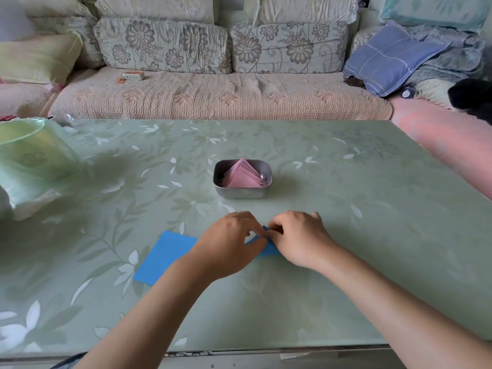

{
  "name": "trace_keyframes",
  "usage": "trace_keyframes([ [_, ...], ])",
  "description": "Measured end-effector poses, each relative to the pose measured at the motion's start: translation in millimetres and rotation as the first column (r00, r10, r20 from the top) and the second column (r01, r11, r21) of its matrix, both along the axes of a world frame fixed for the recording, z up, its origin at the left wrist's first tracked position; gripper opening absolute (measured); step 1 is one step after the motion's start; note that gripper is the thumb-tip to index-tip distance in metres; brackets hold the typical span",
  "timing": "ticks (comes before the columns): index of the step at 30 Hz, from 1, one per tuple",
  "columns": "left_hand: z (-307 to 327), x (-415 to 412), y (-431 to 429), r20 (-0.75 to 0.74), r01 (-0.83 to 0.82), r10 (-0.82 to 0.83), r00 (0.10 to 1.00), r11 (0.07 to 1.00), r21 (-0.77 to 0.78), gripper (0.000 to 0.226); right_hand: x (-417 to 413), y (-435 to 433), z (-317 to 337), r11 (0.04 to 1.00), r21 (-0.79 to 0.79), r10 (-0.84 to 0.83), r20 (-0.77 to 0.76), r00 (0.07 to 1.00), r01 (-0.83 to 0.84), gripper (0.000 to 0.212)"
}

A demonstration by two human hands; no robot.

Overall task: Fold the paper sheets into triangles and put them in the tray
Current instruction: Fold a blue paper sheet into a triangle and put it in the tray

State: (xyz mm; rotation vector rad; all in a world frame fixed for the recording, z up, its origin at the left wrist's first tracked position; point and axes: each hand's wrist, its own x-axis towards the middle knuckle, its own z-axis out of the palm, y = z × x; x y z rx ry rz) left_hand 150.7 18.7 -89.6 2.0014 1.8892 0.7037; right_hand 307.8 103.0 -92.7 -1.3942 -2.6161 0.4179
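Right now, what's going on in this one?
A person is folding a blue paper on the table. The left hand and the right hand pinch it near its right end. The metal tray beyond already holds pink triangles. The blue sheet is not yet a finished triangle.

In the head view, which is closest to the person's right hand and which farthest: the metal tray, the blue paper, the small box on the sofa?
1. Blue paper, pinched by the right hand.
2. Metal tray, centre, beyond the hand.
3. Small box, on the sofa seat, far left.
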Motion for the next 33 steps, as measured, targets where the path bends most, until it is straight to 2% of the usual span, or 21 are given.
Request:
trace_keyframes([
  [3, 1, 2, 0, -0.086, 0.047, -0.051, 0.995, 0.998, -0.051, 0.02, -1, 0, -2, 0.999, 0.031, 0.012, 0.007, 1.0, -0.012, 0.036],
  [10, 2, 0, -1, -0.148, 0.077, -0.092, 0.985, 0.992, -0.099, 0.023, 0, 1, -2, 0.99, 0.14, 0.0, -0.012, 1.0, 0.001, 0.017],
  [14, 0, -1, -2, -0.175, 0.089, -0.104, 0.979, 0.992, -0.095, 0.027, 8, 3, 0, 0.986, 0.158, 0.059, -0.072, 0.996, -0.047, 0.023],
  [17, -2, -1, -6, -0.21, 0.1, -0.115, 0.971, 0.992, -0.081, 0.03, 13, 0, 2, 0.969, 0.167, 0.18, 0.038, 0.983, -0.183, 0.034],
  [20, -5, 0, -11, -0.255, 0.124, -0.133, 0.958, 0.991, -0.051, 0.037, 18, -6, 1, 0.969, 0.128, 0.199, 0.107, 0.974, -0.212, 0.046],
  [28, -14, 9, -37, -0.462, 0.177, -0.143, 0.875, 0.984, 0.03, 0.069, 18, -17, 0, 0.967, 0.139, 0.192, 0.146, 0.97, -0.212, 0.045],
  [33, -13, 14, -50, -0.515, 0.204, -0.132, 0.847, 0.975, 0.085, 0.065, 17, -21, 0, 0.973, 0.137, 0.17, 0.123, 0.978, -0.186, 0.042],
])
